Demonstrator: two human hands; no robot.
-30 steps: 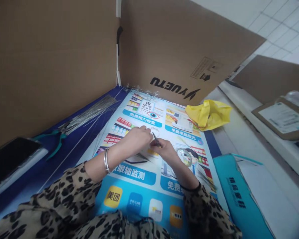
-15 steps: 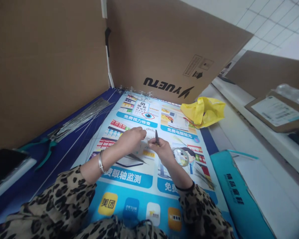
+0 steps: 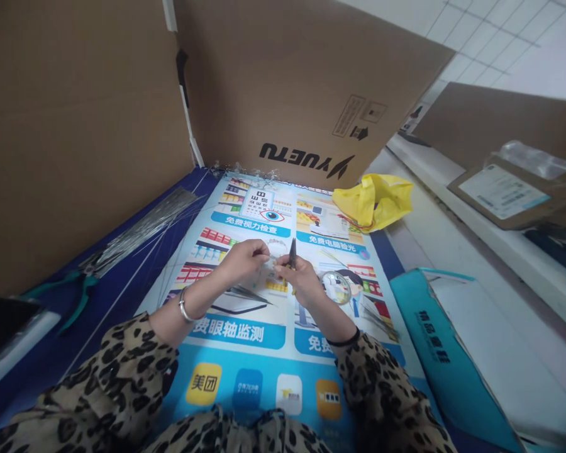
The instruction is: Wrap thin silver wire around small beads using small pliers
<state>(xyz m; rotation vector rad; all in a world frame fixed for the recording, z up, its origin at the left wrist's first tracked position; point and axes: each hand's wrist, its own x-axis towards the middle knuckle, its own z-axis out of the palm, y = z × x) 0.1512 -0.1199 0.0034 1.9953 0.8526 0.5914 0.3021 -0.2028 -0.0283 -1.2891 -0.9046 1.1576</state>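
Observation:
Above the middle of the printed poster, my left hand (image 3: pixel 246 261) pinches a thin strand of clear beads (image 3: pixel 277 243) that curves up between the hands. Close to its right, my right hand (image 3: pixel 302 280) grips small pliers (image 3: pixel 293 250) with dark pointed jaws upward and a bit of yellow handle showing below. The right thumb and fingertips also meet at the strand's near end; exactly what they pinch is too small to make out. A round clear dish (image 3: pixel 336 288) stands just right of my right hand.
Teal-handled pliers (image 3: pixel 82 286) and a bundle of thin wires (image 3: pixel 146 228) lie at left. Clear beaded pieces (image 3: pixel 249 175) sit along the cardboard wall (image 3: pixel 283 82). A yellow bag (image 3: pixel 375 202) and a teal box (image 3: pixel 446 358) are on the right.
The view has shifted slightly, so the surroundings sit further left. My right hand has turned the pliers a little, and yellow handle now shows below it. Both hands stay close together.

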